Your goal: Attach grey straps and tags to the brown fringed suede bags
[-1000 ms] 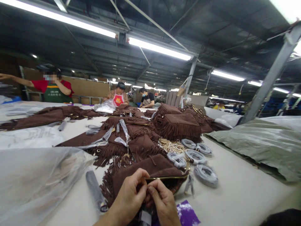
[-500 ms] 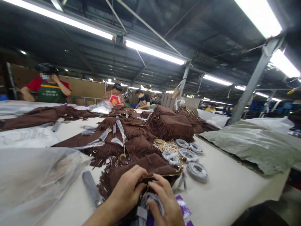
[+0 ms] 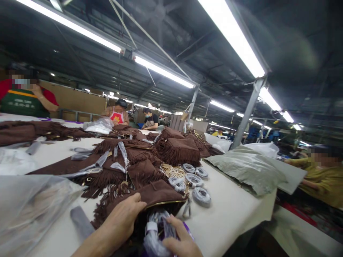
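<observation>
Fringed bag [image 3: 160, 192] stays gripped by left hand [image 3: 123, 218]; right hand [image 3: 180, 245] now clutches a wrapped strap [image 3: 154, 233].

My right hand [image 3: 179, 242] no longer pinches the gold rim with the other one: it now closes round a wrapped grey strap bundle [image 3: 157, 232] at the mouth of the brown fringed bag [image 3: 158, 194], which gapes wider than a second ago. My left hand [image 3: 122, 217] now lies flatter over the bag's upper lip. My view swings right, so a person in yellow [image 3: 324, 175] comes in past the desk's right edge. The person in red [image 3: 24, 98], whose arm was stretched out, now has it bent up.
</observation>
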A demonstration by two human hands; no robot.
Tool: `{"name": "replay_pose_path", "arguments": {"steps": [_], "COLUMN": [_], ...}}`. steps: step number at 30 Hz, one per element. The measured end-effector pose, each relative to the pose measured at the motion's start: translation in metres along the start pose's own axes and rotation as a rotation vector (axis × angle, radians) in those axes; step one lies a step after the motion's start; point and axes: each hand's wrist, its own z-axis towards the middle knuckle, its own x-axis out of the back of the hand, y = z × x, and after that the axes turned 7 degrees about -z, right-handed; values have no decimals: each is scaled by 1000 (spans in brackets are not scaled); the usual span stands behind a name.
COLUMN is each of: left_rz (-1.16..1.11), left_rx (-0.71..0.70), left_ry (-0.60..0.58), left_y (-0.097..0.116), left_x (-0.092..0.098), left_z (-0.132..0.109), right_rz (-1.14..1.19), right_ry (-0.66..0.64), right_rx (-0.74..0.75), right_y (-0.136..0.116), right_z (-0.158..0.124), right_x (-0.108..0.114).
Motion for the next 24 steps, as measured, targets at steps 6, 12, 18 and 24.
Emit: {"name": "replay_pose_path", "arguments": {"steps": [6, 12, 18, 24], "left_rz": [108, 105, -3, 103], "left_rx": [-18, 38, 36, 85], "left_ry": [-153, -327, -408, -420], "left_y": [11, -6, -6, -2], "left_x": [-10, -25, -5, -8], "left_z": [0, -2, -2, 0], "right_rz": [-216, 30, -75, -228], "right_ry": [73, -1, 118, -86], "right_rx": [-265, -119, -177, 45], "right_y": [-1, 26, 107, 123], "right_z": [63, 52, 56, 113], "right_x": [-6, -18, 29, 43]}}
